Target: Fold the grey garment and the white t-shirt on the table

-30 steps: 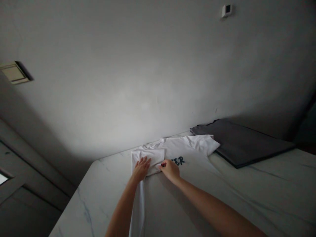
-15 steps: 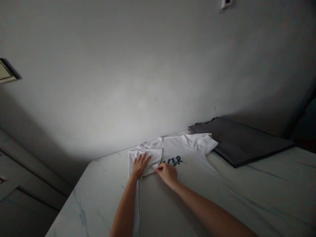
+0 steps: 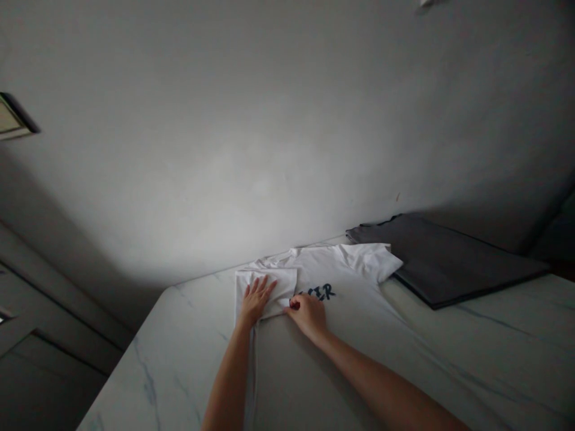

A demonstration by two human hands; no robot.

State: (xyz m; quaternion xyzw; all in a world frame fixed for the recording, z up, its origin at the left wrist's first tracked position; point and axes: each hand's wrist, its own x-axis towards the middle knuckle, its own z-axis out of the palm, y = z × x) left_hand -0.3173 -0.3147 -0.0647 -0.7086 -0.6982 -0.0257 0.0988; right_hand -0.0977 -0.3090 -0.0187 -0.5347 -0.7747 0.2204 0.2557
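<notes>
A white T-shirt [image 3: 359,323] with dark lettering lies spread on a marble-patterned table [image 3: 179,359], its collar toward the wall. On the left, one side with its sleeve is folded inward over the chest and covers part of the lettering. My left hand [image 3: 256,302] rests flat on that folded part, fingers spread. Beside it, my right hand [image 3: 308,314] pinches the lower corner of the folded sleeve between thumb and fingers. The shirt's other sleeve [image 3: 375,260] lies stretched out to the right, next to a dark grey folded cloth.
The dark grey folded cloth [image 3: 444,257] lies at the table's back right, against the wall [image 3: 251,149]. A framed item [image 3: 13,120] shows at the far left edge. Panelled furniture or a door [image 3: 54,371] stands left of the table.
The view has shifted slightly. Both hands stay in nearly the same places on the T-shirt, and the fold looks much the same.
</notes>
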